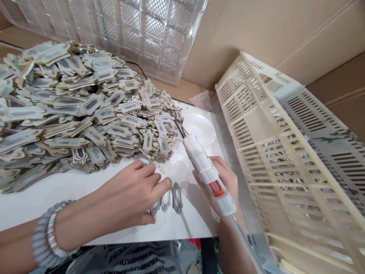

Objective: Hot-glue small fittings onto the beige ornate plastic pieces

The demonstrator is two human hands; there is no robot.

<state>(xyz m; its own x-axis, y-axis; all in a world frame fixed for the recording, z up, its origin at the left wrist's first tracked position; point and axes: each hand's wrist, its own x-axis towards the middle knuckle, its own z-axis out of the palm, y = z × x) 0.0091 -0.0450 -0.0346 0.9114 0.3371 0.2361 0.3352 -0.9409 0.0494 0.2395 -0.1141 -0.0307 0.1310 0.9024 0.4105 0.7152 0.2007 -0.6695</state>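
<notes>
White tabletop (114,232) w/ big pile of grey ornate flat pieces (85,102); right hand (225,182) grips white pen-shaped tool (201,161), left hand (137,190) curled by small pcs, hold unclear.

The left wrist carries two bracelets that touch: a chunky band of rounded, cloudy grey-blue beads (42,239) and, on the side nearer the left hand (132,192), a slimmer string of small beads (52,230) in white, pink and pale green. Both forearms are bare where they show, and the right hand (226,180) is ungloved, its fingers partly hidden.
</notes>
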